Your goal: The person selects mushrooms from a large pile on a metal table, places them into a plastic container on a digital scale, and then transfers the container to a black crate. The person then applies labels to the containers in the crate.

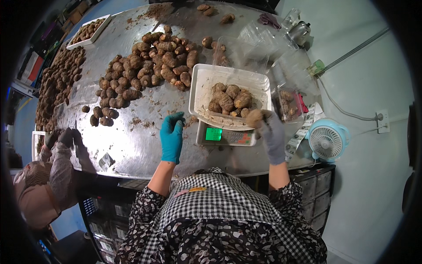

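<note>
My right hand [273, 135], in a grey glove, grips a brown taro corm [255, 119] at the lower right corner of a white plastic tray [197, 89]. The tray rests on a digital scale [226, 136] with a lit green display. Inside the tray several taro corms [226, 100] lie close together, apparently in a clear plastic container. My left hand [172, 137], in a teal glove, is over the metal table left of the scale, fingers loosely apart and holding nothing. A large heap of taro corms [168, 59] lies beyond it.
Clear plastic containers [260, 39] are stacked at the back right, near a kettle [299, 32]. A filled container [288, 104], a strip of labels [298, 137] and a blue fan [327, 139] stand right. A co-worker's gloved hands [64, 137] are at the far left, by another heap [59, 85].
</note>
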`<state>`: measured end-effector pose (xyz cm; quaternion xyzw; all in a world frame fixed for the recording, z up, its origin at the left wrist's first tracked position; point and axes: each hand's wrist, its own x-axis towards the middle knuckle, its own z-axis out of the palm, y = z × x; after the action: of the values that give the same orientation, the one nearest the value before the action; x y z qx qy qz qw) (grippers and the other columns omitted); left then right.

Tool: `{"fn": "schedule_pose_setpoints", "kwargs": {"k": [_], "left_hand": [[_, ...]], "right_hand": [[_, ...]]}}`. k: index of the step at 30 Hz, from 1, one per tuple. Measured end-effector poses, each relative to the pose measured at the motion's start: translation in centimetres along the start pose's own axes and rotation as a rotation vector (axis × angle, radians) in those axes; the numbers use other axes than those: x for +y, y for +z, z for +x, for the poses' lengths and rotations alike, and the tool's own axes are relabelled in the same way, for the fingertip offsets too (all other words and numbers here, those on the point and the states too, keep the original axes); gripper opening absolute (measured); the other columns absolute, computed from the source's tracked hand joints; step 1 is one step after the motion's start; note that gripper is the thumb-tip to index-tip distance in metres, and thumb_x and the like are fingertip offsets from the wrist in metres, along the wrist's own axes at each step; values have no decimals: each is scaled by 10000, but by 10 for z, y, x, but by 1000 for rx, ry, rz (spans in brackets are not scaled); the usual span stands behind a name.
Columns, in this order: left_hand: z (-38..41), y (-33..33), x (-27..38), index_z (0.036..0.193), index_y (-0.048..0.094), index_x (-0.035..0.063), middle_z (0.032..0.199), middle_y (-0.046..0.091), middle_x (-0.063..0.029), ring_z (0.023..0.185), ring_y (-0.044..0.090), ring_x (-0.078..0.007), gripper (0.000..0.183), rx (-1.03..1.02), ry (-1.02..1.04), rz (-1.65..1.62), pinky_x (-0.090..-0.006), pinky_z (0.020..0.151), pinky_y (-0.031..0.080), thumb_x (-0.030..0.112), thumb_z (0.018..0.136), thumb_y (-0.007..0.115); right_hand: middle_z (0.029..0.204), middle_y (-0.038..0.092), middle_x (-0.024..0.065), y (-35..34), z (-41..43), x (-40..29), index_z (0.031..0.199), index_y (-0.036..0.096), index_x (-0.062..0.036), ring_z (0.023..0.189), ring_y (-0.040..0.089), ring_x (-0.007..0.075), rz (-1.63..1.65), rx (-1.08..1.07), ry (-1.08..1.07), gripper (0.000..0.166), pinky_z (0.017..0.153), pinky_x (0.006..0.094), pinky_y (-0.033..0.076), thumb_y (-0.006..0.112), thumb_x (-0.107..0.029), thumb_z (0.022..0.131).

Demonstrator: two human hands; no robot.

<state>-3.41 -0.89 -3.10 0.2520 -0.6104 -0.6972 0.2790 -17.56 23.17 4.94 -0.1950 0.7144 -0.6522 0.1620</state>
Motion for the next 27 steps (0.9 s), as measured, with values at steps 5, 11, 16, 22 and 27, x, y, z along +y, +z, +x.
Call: {"fn": "schedule_pose_setpoints", "kwargs": {"k": [5, 11, 16, 22, 27], "left_hand": [[-30, -9, 10, 1116, 582, 35, 919, 628, -52, 764, 552, -104, 226, -122, -225, -78, -239, 689, 453, 98, 903, 537], [-34, 4, 36, 1189, 537, 39, 988, 621, -60, 792, 571, -113, 338, -205, -161, -202, -245, 709, 463, 169, 885, 605], [-43, 20, 59, 1322, 423, 69, 1240, 498, -51, 975, 551, -139, 517, -339, -36, -215, -277, 828, 475, 179, 864, 637], [-36, -2, 29, 1268, 465, 62, 1089, 561, -52, 855, 580, -153, 473, -218, -167, -273, -281, 740, 479, 180, 849, 649], [-28, -26, 6, 1197, 489, 62, 971, 593, -97, 763, 594, -205, 413, -69, -226, -392, -330, 680, 491, 206, 843, 644]], "right_hand": [[871, 646, 111, 61, -11, -12, 1024, 570, 17, 739, 627, 139, -394, -90, -269, 362, 671, 276, 509, 669, -247, 796], [831, 656, 155, 78, 10, -19, 1020, 568, 23, 743, 654, 185, -410, -49, -330, 430, 679, 287, 515, 698, -303, 771], [845, 649, 136, 89, 5, -18, 1026, 575, 6, 755, 640, 168, -380, -269, -220, 370, 674, 295, 507, 674, -273, 803], [821, 641, 54, 50, 29, 6, 1060, 596, -41, 687, 588, 110, -111, 15, -233, 235, 607, 249, 481, 508, -213, 926], [885, 637, 89, -26, 122, 17, 1092, 577, -53, 772, 605, 168, -184, 429, -204, 260, 664, 262, 461, 456, -226, 940]]}}
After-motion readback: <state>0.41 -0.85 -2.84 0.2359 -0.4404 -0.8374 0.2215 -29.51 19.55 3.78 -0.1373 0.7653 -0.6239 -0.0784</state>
